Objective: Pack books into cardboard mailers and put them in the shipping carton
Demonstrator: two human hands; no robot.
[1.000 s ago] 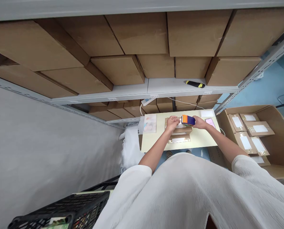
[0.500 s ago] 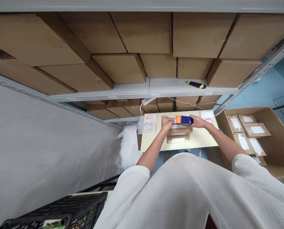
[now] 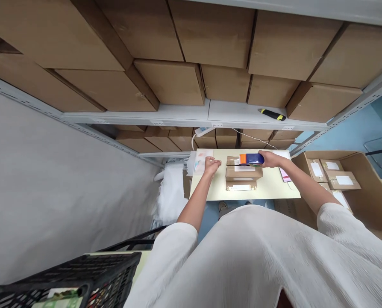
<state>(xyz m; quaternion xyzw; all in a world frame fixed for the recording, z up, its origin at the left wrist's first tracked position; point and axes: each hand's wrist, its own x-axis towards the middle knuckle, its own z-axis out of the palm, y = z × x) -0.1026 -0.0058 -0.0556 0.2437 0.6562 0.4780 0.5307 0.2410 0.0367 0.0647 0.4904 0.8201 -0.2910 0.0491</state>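
Observation:
My right hand (image 3: 270, 159) is wrapped round the end of a blue and orange tape dispenser (image 3: 252, 159), which lies over the back part of a small brown box (image 3: 244, 173) with a white label. A second labelled box (image 3: 241, 186) sits at the near side of it. Left of the boxes, my left hand (image 3: 212, 166) is raised over the cream table (image 3: 216, 193), apart from the boxes, its fingers partly spread and nothing visible in them.
Brown boxes (image 3: 213, 32) fill the shelf above, where a black and yellow cutter (image 3: 272, 114) lies. A phone (image 3: 285, 175) rests at the table's right. Beyond stands a large carton (image 3: 373, 201) of labelled parcels. A black crate (image 3: 114, 273) is at lower left.
My left hand has let go near the dispenser's orange end and moved left, its fingers opening. My right hand still holds the dispenser. The view has shifted slightly.

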